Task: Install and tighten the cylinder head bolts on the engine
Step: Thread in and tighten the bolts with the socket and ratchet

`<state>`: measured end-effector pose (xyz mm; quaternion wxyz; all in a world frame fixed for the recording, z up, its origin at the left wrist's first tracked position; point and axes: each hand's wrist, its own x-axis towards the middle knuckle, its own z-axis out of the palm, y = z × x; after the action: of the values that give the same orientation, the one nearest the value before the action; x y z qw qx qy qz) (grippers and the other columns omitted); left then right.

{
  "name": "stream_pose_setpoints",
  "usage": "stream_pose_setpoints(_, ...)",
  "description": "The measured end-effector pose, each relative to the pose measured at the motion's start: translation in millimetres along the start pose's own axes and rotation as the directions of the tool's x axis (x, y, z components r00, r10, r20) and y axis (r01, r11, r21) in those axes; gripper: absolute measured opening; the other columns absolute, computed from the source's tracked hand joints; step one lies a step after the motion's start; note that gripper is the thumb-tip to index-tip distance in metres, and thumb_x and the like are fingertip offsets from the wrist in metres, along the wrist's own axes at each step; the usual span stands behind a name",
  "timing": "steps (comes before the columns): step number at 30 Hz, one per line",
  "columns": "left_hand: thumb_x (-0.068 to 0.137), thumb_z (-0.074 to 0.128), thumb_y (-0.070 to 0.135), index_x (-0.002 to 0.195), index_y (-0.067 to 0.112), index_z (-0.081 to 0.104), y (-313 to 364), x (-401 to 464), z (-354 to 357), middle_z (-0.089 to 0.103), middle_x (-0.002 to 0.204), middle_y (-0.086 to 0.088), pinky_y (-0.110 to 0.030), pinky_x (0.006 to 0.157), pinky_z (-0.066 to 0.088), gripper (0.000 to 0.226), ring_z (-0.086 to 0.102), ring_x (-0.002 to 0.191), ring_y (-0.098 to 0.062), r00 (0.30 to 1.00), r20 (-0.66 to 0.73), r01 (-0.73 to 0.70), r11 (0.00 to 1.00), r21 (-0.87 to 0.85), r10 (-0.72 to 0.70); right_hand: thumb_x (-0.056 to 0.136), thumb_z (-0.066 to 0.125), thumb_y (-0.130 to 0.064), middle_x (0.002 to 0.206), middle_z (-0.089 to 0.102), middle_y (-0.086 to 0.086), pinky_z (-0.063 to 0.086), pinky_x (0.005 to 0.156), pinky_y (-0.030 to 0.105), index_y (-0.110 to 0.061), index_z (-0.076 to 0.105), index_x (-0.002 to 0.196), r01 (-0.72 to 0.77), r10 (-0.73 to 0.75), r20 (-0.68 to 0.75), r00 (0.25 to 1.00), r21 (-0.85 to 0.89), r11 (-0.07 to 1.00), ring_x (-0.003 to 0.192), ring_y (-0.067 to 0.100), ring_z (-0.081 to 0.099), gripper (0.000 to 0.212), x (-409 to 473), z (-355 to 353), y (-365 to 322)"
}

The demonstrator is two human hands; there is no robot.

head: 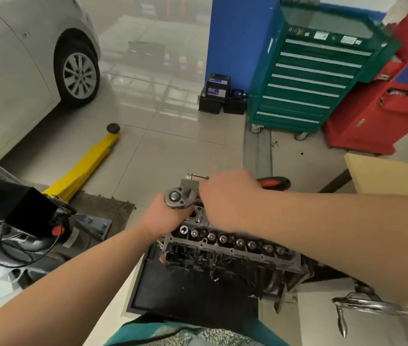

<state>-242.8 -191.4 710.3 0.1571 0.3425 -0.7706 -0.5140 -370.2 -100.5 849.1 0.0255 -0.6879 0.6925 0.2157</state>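
The cylinder head (225, 242) sits on a black tray (185, 293) on the floor. The left hand (165, 216) cups the ratchet (180, 197) head; the right hand (228, 193) grips its handle. The pull should probably stay level and smooth, with the socket kept square on the far-end bolt.

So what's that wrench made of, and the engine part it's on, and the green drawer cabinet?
The ratchet wrench has a head that looks like bare steel, grey with a dull shine; its handle seems to be black and orange rubber or plastic. The cylinder head looks like cast metal, perhaps aluminium: matt grey, oil-stained. The green tool cabinet appears to be painted sheet metal with pale, shiny drawer strips.
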Motion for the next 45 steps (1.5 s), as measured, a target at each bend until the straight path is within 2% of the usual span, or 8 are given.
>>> stream_pose_setpoints(6, 0.089, 0.073, 0.024, 0.067, 0.037, 0.063, 5, -12, 0, 0.061, 0.062, 0.013, -0.032, 0.062, 0.043, 0.028, 0.051, 0.058, -0.005, 0.994, -0.078, 0.070, 0.990, -0.120, -0.079, 0.101, 0.043, -0.062, 0.072, 0.059, -0.006, 0.042, 0.054, 0.030, -0.020, 0.060, 0.083, 0.169, -0.182, 0.061, 0.981, 0.174, 0.970, 0.064, 0.012, 0.054, 0.048, 28, -8, 24)
stream_pose_setpoints(8, 0.093, 0.077, 0.024, 0.088, 0.031, 0.071, 10, -19, -8, 0.072, 0.082, 0.009, -0.038, 0.073, 0.053, 0.010, 0.065, 0.074, -0.012, 0.994, -0.062, 0.077, 0.971, -0.226, -0.093, 0.100, 0.038, -0.069, 0.074, 0.054, -0.013, 0.045, 0.061, 0.033, -0.025, 0.060, 0.095, 0.265, -0.269, -0.002, 0.963, 0.172, 0.949, 0.069, 0.012, 0.053, 0.049, 39, -2, 30)
stream_pose_setpoints(12, 0.096, 0.073, 0.019, 0.132, 0.015, 0.059, 16, -45, -14, 0.072, 0.120, 0.000, -0.029, 0.095, 0.056, 0.039, 0.068, 0.114, -0.016, 0.995, -0.097, -0.072, 0.875, -0.479, 0.028, 0.096, 0.022, -0.076, 0.071, 0.047, -0.017, 0.044, 0.061, 0.035, -0.034, 0.055, 0.099, 0.285, -0.245, -0.206, 0.947, 0.194, 0.939, 0.066, 0.012, 0.049, 0.053, 40, 26, 40)
stream_pose_setpoints(20, 0.102, 0.054, 0.040, 0.066, 0.018, 0.070, 68, -11, 25, 0.062, 0.054, 0.006, -0.019, 0.048, 0.040, 0.045, 0.054, 0.052, -0.004, 0.696, -0.684, -0.061, 0.932, -0.358, -0.217, 0.102, 0.031, -0.064, 0.065, 0.032, -0.010, 0.023, 0.052, 0.032, -0.029, 0.058, 0.111, 0.058, 0.023, -0.313, 0.949, 0.247, 0.967, 0.066, 0.025, 0.046, 0.045, 10, 45, 11)
stream_pose_setpoints(27, 0.090, 0.067, 0.055, 0.063, 0.008, 0.066, 48, -20, -6, 0.054, 0.059, -0.024, -0.030, 0.051, 0.037, 0.054, 0.044, 0.055, -0.021, 0.928, -0.371, -0.129, 0.898, -0.421, -0.041, 0.104, 0.046, -0.051, 0.067, 0.040, -0.005, 0.018, 0.047, 0.032, -0.023, 0.046, 0.091, -0.223, 0.356, -0.193, 0.914, 0.494, 0.840, 0.057, 0.020, 0.034, 0.031, -22, 48, -48)
stream_pose_setpoints(33, 0.094, 0.064, 0.046, 0.072, 0.006, 0.068, 50, -27, -9, 0.053, 0.065, -0.025, -0.035, 0.059, 0.038, 0.046, 0.045, 0.059, -0.024, 0.975, -0.216, -0.143, 0.899, -0.414, 0.055, 0.104, 0.045, -0.051, 0.084, 0.052, -0.010, 0.029, 0.054, 0.032, -0.028, 0.052, 0.115, -0.108, 0.218, -0.125, 0.968, 0.578, 0.809, 0.075, 0.017, 0.052, 0.026, -44, 48, -29)
stream_pose_setpoints(39, 0.107, 0.052, 0.036, 0.116, 0.022, 0.068, 18, -45, -23, 0.073, 0.106, 0.000, -0.020, 0.087, 0.052, 0.023, 0.069, 0.103, -0.016, 0.992, 0.007, -0.116, 0.911, -0.396, 0.129, 0.102, 0.032, -0.064, 0.091, 0.065, -0.009, 0.039, 0.060, 0.036, -0.030, 0.056, 0.114, -0.134, 0.295, -0.228, 0.928, 0.534, 0.835, 0.078, 0.019, 0.060, 0.044, -50, 51, -41)
stream_pose_setpoints(45, 0.102, 0.043, 0.043, 0.095, 0.016, 0.064, 20, -36, -10, 0.064, 0.082, 0.000, -0.017, 0.070, 0.047, 0.035, 0.061, 0.078, -0.015, 0.993, -0.049, -0.119, 0.872, -0.476, 0.109, 0.102, 0.039, -0.064, 0.070, 0.064, -0.006, 0.034, 0.046, 0.030, -0.022, 0.060, 0.091, -0.298, 0.420, -0.384, 0.822, 0.339, 0.893, 0.056, 0.019, 0.062, 0.049, -42, 60, -61)
